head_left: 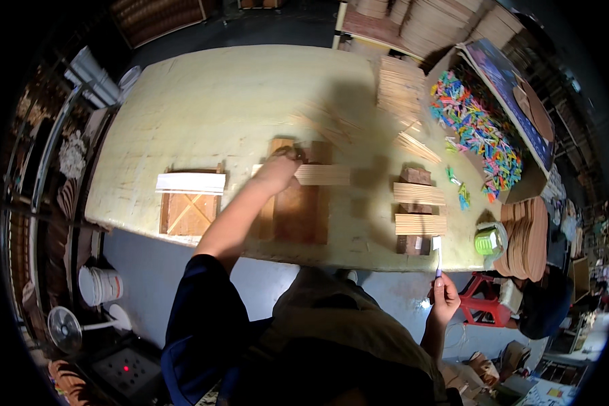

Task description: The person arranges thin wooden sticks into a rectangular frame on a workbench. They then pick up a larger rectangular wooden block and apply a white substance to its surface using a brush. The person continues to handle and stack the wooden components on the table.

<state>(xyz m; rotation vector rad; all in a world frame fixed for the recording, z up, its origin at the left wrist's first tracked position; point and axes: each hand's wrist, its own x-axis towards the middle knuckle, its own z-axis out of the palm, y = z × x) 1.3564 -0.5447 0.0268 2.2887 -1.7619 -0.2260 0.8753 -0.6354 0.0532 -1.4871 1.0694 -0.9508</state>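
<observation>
My left hand (pixel 277 172) is closed at the left part of a flat row of thin wooden sticks (pixel 323 176), whose right end is blurred. Its fingertips are in shadow. Below lies a brown wooden jig (pixel 301 220) on the table. In my right hand (pixel 444 298), pinched by its purple handle, is a small brush (pixel 438 252) with a white head. Just beyond the brush, one row of sticks (pixel 421 224) and a second row (pixel 418 193) rest across dark brown blocks (pixel 413 244).
Left on the pale table (pixel 203 88) sits a wooden frame (pixel 191 215) with crossed sticks and a white strip. A stick pile (pixel 400 84), a box of colourful clothespins (pixel 534 183), a green tin (pixel 486 241) and oval boards (pixel 523 237) line the right. A red stool (pixel 482 298) stands below.
</observation>
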